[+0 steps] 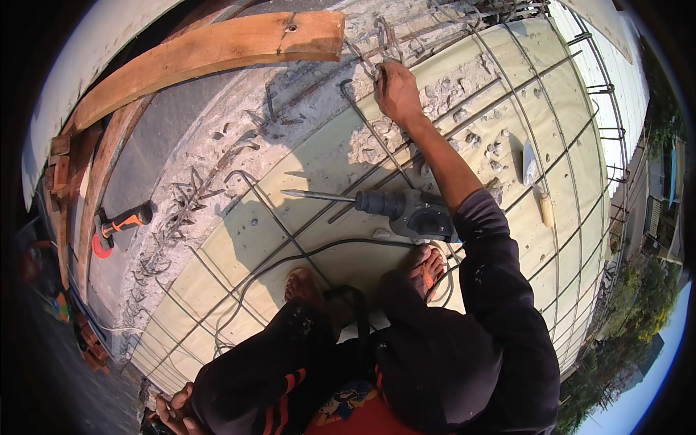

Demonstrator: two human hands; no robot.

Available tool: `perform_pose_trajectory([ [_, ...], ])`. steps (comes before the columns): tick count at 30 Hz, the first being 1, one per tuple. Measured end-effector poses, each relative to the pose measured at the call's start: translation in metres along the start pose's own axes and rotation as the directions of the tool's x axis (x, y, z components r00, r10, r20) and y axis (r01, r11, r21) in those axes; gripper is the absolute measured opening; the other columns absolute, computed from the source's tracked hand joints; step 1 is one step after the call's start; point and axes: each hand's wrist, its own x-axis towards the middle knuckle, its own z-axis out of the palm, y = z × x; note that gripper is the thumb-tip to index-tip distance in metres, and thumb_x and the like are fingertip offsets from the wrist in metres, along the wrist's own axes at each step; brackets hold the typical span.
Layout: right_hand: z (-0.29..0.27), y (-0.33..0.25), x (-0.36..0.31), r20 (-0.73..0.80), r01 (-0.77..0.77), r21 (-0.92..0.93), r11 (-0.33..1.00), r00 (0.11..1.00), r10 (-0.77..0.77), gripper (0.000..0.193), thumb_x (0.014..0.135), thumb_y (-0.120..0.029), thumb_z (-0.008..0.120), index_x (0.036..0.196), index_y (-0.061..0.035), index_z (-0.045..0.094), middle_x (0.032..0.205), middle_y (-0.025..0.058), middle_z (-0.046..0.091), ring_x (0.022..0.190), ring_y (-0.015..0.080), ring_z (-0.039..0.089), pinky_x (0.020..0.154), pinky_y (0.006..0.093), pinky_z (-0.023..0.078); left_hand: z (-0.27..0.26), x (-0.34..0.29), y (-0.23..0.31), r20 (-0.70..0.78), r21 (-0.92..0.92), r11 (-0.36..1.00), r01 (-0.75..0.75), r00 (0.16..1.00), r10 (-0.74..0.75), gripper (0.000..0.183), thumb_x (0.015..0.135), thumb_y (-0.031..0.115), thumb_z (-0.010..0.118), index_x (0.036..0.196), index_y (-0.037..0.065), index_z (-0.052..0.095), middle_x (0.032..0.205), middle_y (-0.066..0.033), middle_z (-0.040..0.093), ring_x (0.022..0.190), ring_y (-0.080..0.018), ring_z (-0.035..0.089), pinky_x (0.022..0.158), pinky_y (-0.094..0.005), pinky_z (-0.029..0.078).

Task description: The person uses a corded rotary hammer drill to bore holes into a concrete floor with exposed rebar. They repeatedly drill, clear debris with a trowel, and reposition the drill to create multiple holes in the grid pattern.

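Note:
My right hand [399, 92] reaches far forward to the broken concrete edge [319, 90]. Its fingers are curled closed beside a bent steel bar [388, 40]; what lies between them is hidden. At the lower left, beside my knee, my left hand [177, 412] is partly in view, its fingers loosely bent and apart with nothing visible in them. A rotary hammer drill [406, 210] with a pointed chisel bit [319, 196] lies before my feet, under my right forearm. Its black cable [312, 254] loops leftward across the pale sheet [283, 210].
A steel bar grid [558, 145] crosses the sheet, with concrete chunks [460, 114] scattered over it. A trowel [529, 163] with a wooden handle [546, 209] lies at right. At left are a wooden plank [210, 58] and an orange-black power tool [125, 221]. Bent bars jut from the concrete.

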Motion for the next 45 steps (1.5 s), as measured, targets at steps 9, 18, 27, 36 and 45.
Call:
perform_pose_trajectory([
  [9,-0.017,0.003,0.01,0.292,-0.018,0.011,1.0,0.956,0.014,0.027,0.08,-0.014,0.057,0.105,-0.005,0.061,0.098,0.0201,0.065,0.088,0.0393,0.062,0.079,0.0448,0.051,0.003,0.021,-0.001,-0.021,0.244,0.954,-0.172,0.983,0.183,0.054,0.096,0.034,0.03,0.137,-0.001,0.036,0.121,-0.0217,0.051,0.118,-0.0311,0.049,0.103,-0.0458,0.037],
  [18,-0.095,-0.015,0.036,0.864,-0.046,0.131,0.99,0.494,-0.091,0.019,0.078,-0.018,0.063,0.089,-0.0042,0.068,0.084,0.0185,0.068,0.084,0.0341,0.065,0.078,0.0408,0.051,0.012,0.02,0.005,-0.162,-0.686,0.728,0.015,0.972,-0.172,0.051,0.098,0.032,0.031,0.138,-0.001,0.032,0.122,-0.0174,0.049,0.118,-0.0283,0.049,0.104,-0.0413,0.037],
  [27,-0.018,-0.007,0.006,0.316,0.063,-0.422,0.904,0.945,0.082,0.03,0.089,-0.021,0.043,0.108,-0.0008,0.056,0.105,0.0205,0.062,0.105,0.0368,0.057,0.095,0.0459,0.039,0.023,0.024,-0.003,-0.286,-0.164,0.966,-0.201,0.947,0.149,0.034,0.1,0.022,0.04,0.115,-0.001,0.06,0.131,-0.0193,0.048,0.099,-0.0289,0.062,0.086,-0.0405,0.052],
  [36,-0.017,0.008,0.0,0.354,0.15,-0.145,0.978,0.931,-0.09,0.029,0.086,-0.024,0.052,0.105,-0.0036,0.06,0.098,0.016,0.064,0.098,0.0298,0.06,0.092,0.0399,0.044,0.02,0.034,0.015,-0.234,0.121,0.977,-0.174,0.952,0.198,0.037,0.098,0.027,0.043,0.102,-0.002,0.067,0.103,-0.0179,0.065,0.093,-0.0301,0.063,0.086,-0.0454,0.05],
  [45,-0.074,-0.017,0.0,0.501,0.04,0.36,0.932,0.834,-0.229,0.02,0.068,-0.01,0.062,0.085,-0.0001,0.065,0.083,0.0174,0.063,0.081,0.0351,0.063,0.076,0.0395,0.051,0.043,0.045,0.022,-0.249,-0.144,0.99,-0.007,0.968,-0.03,0.051,0.095,0.043,0.046,0.119,0.0,0.057,0.107,-0.0198,0.063,0.102,-0.0338,0.062,0.088,-0.048,0.049],
])
